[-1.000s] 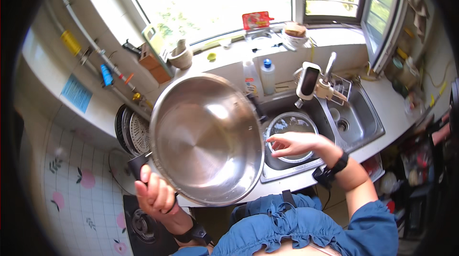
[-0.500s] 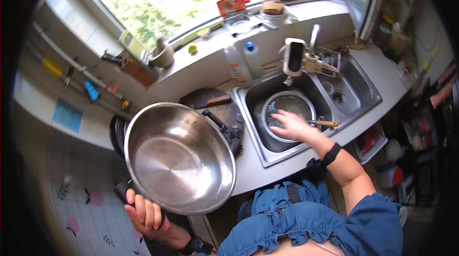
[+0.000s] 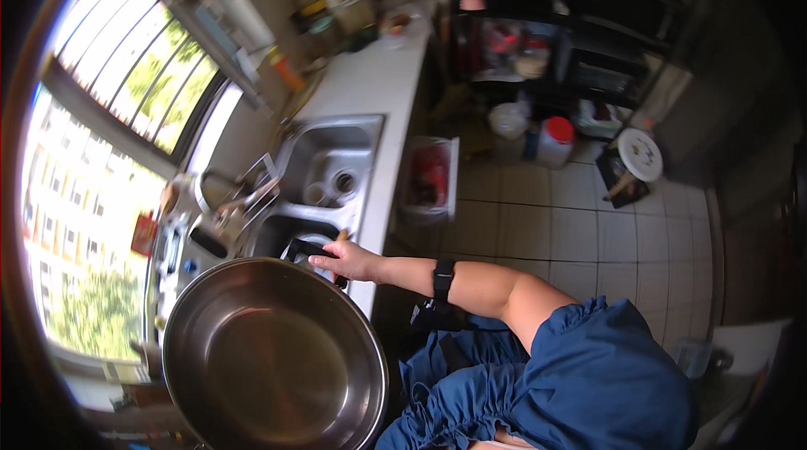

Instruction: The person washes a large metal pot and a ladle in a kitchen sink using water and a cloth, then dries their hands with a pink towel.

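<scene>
A large round steel pan fills the lower left, tilted toward me with its inside bare. My left hand is hidden behind it. My right hand, with a black band on the wrist, reaches over the near basin of the steel sink. Its fingers curl on a dark utensil at the basin's edge, just above the pan's rim. A small brown tip shows above the hand. I wear a blue top.
A faucet and rack stand at the sink's window side. The white counter runs away to bottles and jars. On the tiled floor sit a red-filled bin, a red-lidded jug and dark shelves.
The view has swung round, so sink and window now lie to the left. The pan has come lower and nearer, covering my left hand. My right hand stays at the near basin.
</scene>
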The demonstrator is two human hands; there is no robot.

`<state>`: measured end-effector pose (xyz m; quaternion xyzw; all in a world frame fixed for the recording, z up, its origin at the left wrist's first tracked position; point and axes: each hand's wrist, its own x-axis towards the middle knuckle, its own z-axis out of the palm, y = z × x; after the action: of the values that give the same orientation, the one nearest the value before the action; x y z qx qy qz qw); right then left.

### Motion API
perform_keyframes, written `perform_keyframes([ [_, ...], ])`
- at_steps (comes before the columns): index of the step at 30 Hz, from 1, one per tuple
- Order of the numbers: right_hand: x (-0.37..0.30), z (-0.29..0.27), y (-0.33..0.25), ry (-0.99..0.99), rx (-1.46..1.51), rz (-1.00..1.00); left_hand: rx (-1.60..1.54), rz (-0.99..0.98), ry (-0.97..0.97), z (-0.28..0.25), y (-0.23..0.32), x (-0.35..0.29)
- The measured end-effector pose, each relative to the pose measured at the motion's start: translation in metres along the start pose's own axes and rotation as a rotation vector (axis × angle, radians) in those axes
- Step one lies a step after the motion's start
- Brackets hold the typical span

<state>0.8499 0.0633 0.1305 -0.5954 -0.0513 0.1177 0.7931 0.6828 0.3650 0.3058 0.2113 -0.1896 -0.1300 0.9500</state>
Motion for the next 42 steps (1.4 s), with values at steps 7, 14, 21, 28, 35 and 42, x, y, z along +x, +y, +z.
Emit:
perform_keyframes([
  [7,-0.203,-0.202,-0.060,0.486,0.035,-0.161,-0.207,-0.334,0.041,-0.003,-0.163,0.098],
  [14,-0.398,-0.324,-0.085,0.935,0.136,-0.167,-0.060,-0.651,0.154,0.030,-0.380,0.175],
  [21,-0.524,-0.422,-0.071,1.397,0.205,-0.203,0.363,-0.908,-0.012,0.047,-0.604,0.235],
  [28,-0.612,-0.529,-0.059,1.683,0.248,0.012,0.552,-1.077,-0.119,0.058,-0.826,0.266],
  [35,-0.702,-0.636,-0.023,1.844,0.266,0.166,0.800,-1.197,-0.259,0.077,-1.004,0.256],
  [42,-0.753,-0.756,0.021,1.766,0.307,0.218,1.025,-1.266,-0.222,0.081,-1.121,0.251],
])
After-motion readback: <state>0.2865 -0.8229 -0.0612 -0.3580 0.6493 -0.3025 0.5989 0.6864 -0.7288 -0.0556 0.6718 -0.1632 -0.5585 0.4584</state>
